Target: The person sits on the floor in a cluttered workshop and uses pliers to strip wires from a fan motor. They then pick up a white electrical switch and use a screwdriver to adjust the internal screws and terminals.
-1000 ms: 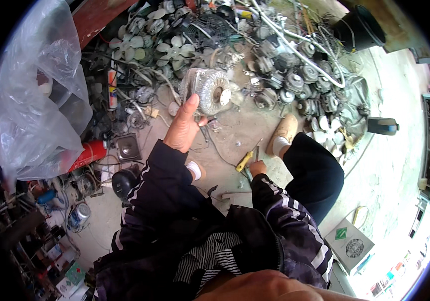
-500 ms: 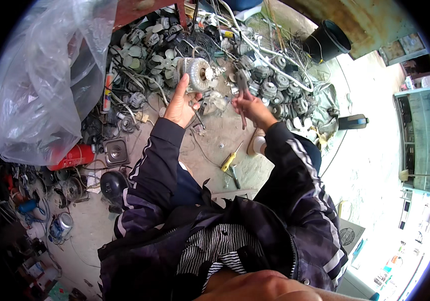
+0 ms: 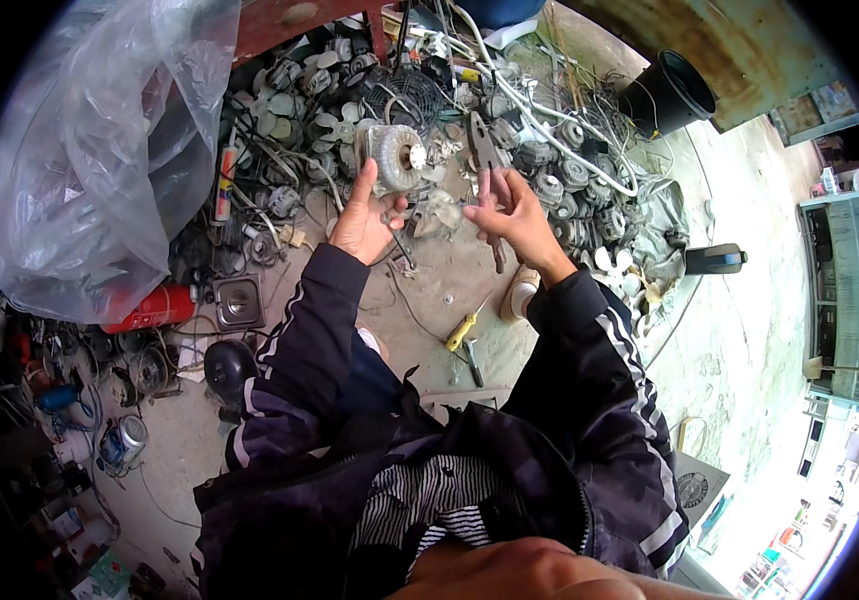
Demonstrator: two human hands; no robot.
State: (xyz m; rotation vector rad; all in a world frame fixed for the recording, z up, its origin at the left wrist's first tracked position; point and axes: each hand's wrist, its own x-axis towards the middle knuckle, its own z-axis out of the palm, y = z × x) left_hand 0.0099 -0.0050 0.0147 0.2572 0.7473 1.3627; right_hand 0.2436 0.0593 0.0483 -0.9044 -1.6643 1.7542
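Note:
My left hand (image 3: 364, 215) is closed on a silvery motor (image 3: 393, 150) with a round end and centre hub, held up over the scrap pile, its thumb along the near side. My right hand (image 3: 514, 220), just right of it, grips a long pair of pliers (image 3: 481, 140), their head pointing away from me, close to the motor without visibly touching it. Below my hands on the concrete lie a yellow-handled tool (image 3: 464, 325) and a dark-handled tool (image 3: 472, 362).
Heaped motors and fan blades (image 3: 569, 170) with white hose (image 3: 549, 115) fill the far side. A clear plastic sheet (image 3: 89, 160), red cylinder (image 3: 149, 312) and steel tray (image 3: 239, 300) are at left. A black bucket (image 3: 664, 95) stands back right; my shoe (image 3: 517, 295) is on the floor.
My right hand has risen from the floor near the yellow-handled tool, bringing the pliers up beside the motor, their grip shifting slightly. My view has tilted, and the motor sits higher in it.

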